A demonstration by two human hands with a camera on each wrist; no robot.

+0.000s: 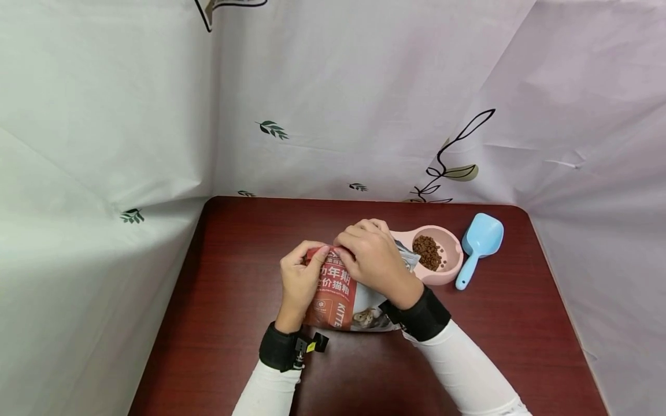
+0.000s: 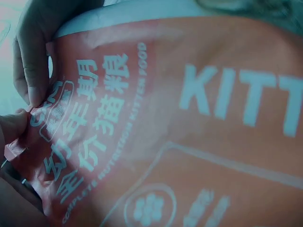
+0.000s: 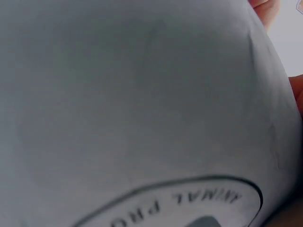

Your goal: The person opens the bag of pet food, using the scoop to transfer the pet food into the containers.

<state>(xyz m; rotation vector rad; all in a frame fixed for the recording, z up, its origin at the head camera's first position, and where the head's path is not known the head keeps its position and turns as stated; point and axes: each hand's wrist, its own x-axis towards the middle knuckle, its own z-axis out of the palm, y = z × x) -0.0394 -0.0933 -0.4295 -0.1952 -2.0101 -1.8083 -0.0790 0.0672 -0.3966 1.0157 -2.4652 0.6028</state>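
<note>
A red and white kitten food bag (image 1: 333, 294) lies in front of the person, its printed face up. At its upper left corner, the left hand (image 1: 299, 280) pinches the edge between thumb and fingers. Close beside it, the right hand (image 1: 376, 254) pinches the same top edge, its forearm crossing over the white part of the bag. The left wrist view has thumb and fingertips meeting at the corner of the bag (image 2: 161, 123). Most of the right wrist view is filled by the bag's pale panel (image 3: 142, 104), with fingers showing only at the right edge.
Behind the right hand sits a pink bowl (image 1: 455, 254) with brown kibble (image 1: 426, 252) in it, partly hidden by the bag. A light blue scoop (image 1: 484, 236) lies to its right on the dark red table (image 1: 239, 277). White patterned cloth (image 1: 333, 104) hangs around the table.
</note>
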